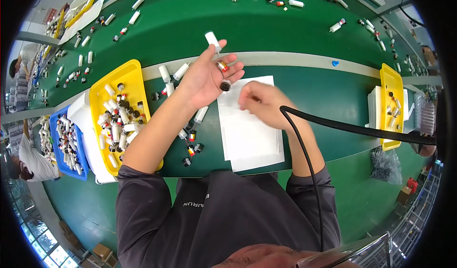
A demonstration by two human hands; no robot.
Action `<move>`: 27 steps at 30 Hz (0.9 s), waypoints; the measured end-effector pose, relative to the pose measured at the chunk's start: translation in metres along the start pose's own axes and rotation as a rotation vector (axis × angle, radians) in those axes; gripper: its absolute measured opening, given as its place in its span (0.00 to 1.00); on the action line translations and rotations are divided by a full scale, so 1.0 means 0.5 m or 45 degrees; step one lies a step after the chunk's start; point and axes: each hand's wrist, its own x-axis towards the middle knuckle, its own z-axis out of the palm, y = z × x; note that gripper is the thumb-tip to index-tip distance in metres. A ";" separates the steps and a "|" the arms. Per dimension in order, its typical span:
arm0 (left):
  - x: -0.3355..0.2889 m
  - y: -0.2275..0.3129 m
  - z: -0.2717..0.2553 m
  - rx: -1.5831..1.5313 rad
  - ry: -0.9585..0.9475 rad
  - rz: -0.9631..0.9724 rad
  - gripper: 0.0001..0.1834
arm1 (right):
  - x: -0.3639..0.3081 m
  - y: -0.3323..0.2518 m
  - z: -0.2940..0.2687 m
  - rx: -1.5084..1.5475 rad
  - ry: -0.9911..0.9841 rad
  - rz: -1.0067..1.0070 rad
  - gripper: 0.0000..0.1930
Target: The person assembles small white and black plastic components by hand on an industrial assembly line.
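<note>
My left hand (pixel 204 80) is turned palm up over the bench, its thumb and fingers curled round a wired part. The part's white cylinder (pixel 212 40) sticks up past the thumb and forefinger. A small red-and-gold piece (pixel 222 66) lies across the fingers, and a black round cap (pixel 225 85) hangs by the little finger. Just to the right, my right hand (pixel 266 104) is closed with curled fingers, slightly blurred, above white paper sheets (pixel 252 139); whatever it holds is hidden. More white cylinders (pixel 181 71) and black caps lie under and beside my left forearm.
A yellow tray (pixel 139 77) full of such parts stands at the left, with a blue tray (pixel 85 165) beyond it. Another yellow tray (pixel 384 106) stands at the right. A black cable (pixel 342 124) crosses in front of my right forearm. Parts lie scattered on the green belt (pixel 171 25).
</note>
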 end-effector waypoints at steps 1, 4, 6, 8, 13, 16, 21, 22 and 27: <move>-0.001 -0.005 -0.002 -0.011 0.003 0.009 0.21 | -0.005 -0.001 -0.010 -0.009 -0.011 0.000 0.03; 0.009 -0.016 -0.013 -0.307 -0.130 -0.067 0.22 | 0.000 -0.002 -0.021 0.132 0.567 -0.201 0.00; 0.022 -0.025 -0.020 -0.381 -0.246 -0.098 0.22 | 0.018 0.027 0.005 0.199 0.670 -0.370 0.02; 0.028 -0.029 -0.019 -0.460 -0.360 -0.121 0.21 | 0.019 0.020 0.023 0.408 0.722 -0.479 0.05; 0.031 -0.046 -0.019 -0.148 -0.477 0.070 0.28 | 0.042 0.055 0.028 0.230 1.001 -0.708 0.08; 0.035 -0.052 -0.024 -0.109 -0.496 0.137 0.37 | 0.039 0.031 0.039 -0.226 1.166 -0.767 0.12; 0.024 -0.062 -0.013 0.126 -0.417 0.276 0.41 | 0.057 0.046 0.047 -0.545 1.225 -0.693 0.13; 0.022 -0.062 -0.011 0.182 -0.426 0.313 0.44 | 0.057 0.049 0.046 -0.547 1.225 -0.692 0.13; 0.027 -0.066 -0.014 0.385 -0.438 0.408 0.45 | 0.060 0.049 0.037 -0.556 1.217 -0.758 0.09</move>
